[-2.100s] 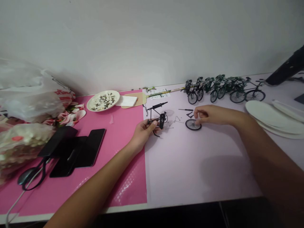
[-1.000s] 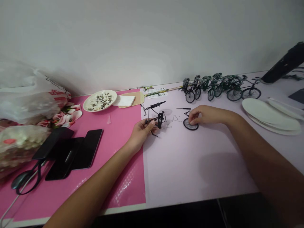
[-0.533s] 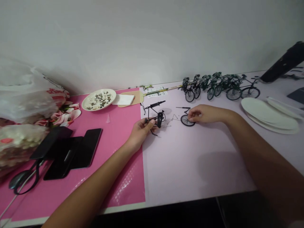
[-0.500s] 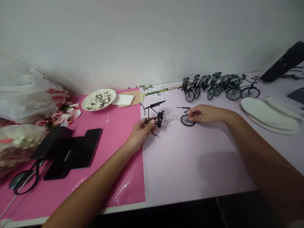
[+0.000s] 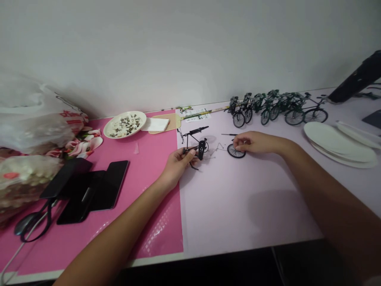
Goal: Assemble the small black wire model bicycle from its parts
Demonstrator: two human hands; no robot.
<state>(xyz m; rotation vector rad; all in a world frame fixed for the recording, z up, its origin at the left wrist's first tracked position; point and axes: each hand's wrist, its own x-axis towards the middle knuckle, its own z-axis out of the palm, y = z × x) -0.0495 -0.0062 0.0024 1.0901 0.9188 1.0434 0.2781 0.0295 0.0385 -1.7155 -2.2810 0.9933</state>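
Between the thumb and fingers of my left hand point(image 5: 185, 158) is a small black model bicycle frame point(image 5: 193, 137), held over the edge where pink and pale surfaces meet. My right hand point(image 5: 248, 143) has its fingers pinched together at the upper right of a small spoked wheel point(image 5: 236, 151). Behind those fingertips a small dark part is mostly hidden, and whether they grip it is too small to tell. A thin black rod point(image 5: 228, 134) lies just behind the wheel. Thin grey parts point(image 5: 219, 147) lie between the frame and the wheel.
Several assembled model bicycles point(image 5: 276, 108) stand along the wall. White oval plates point(image 5: 339, 143) lie at the right. A bowl of small parts point(image 5: 124, 124) and a white pad point(image 5: 156, 124) are at the back left, two phones point(image 5: 109, 186) and plastic bags point(image 5: 29, 119) at the left.
My right fingers have moved slightly left and up over the wheel's top, now covering the small dark part that showed behind it. My left hand still holds the frame.
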